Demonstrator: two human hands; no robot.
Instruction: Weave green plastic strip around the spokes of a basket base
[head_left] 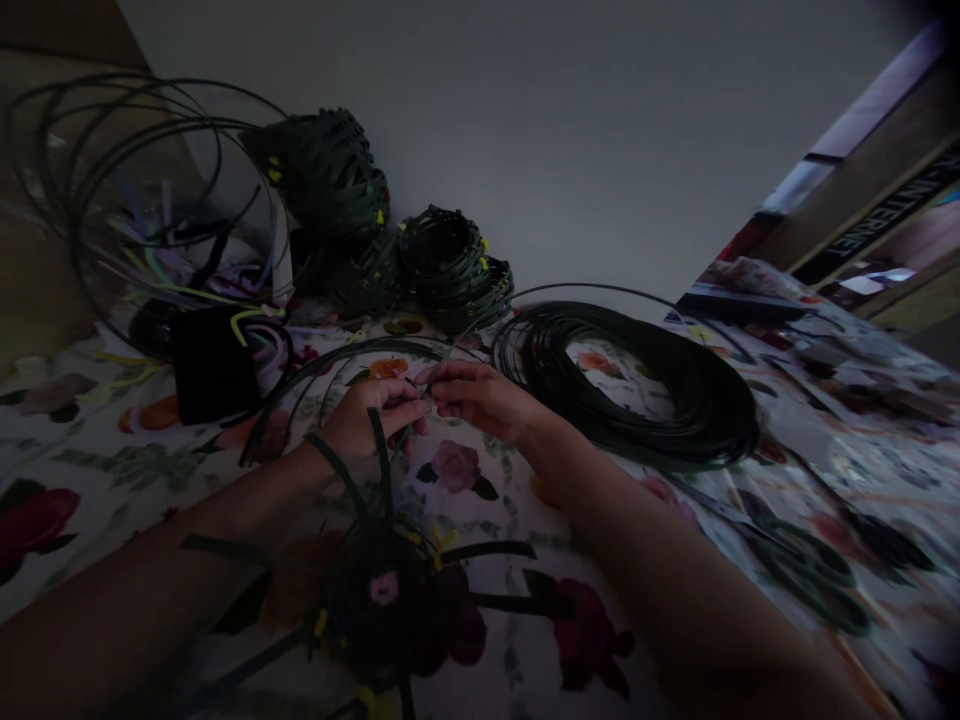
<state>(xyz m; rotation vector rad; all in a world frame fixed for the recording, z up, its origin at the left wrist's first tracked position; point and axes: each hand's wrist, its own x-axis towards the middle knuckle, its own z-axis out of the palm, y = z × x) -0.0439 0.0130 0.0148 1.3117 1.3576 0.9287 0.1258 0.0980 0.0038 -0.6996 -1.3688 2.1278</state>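
Observation:
My left hand (371, 420) and my right hand (480, 398) meet over a floral cloth (90, 470), fingertips pinched together on a thin dark green strip (409, 385). The strip curves away in long loops (330, 365) toward the left. Just in front of my wrists lies a partly woven dark round base (390, 600) with loose strips sticking out, some upright against my left hand. Small yellow ties show on it.
A large coil of dark strip (675, 390) lies to the right. Several finished dark woven baskets (337, 190) stack at the back by the wall. A clear bag of coloured strips (180, 250) stands at the left. Scissors (810, 570) lie at the right.

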